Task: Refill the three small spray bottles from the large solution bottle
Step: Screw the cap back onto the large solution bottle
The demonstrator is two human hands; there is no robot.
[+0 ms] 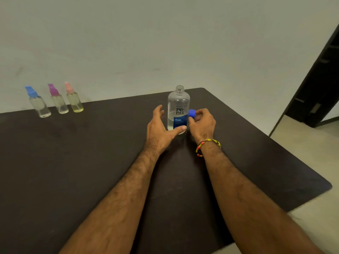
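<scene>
Clear plastic spray bottles, one blue-topped (37,103), one purple-topped (57,99), one pink-topped (73,98), stand in a row at the far left of the dark table (91,162). Well to their right, the left hand (161,129), fingers spread, has its thumb against the base of the uncapped clear solution bottle (178,109), which stands upright. The right hand (202,123) just beside it pinches the small blue cap (191,113).

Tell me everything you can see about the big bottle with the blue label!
The large solution bottle is clear, plastic-looking and round-shouldered, standing upright near the far edge of the dark table. Its threaded neck is open; the blue cap is off, pinched in the right hand beside it. Clear liquid fills roughly its lower part. The label reads "renu fresh". The left hand is spread open, its thumb touching the base.
</scene>
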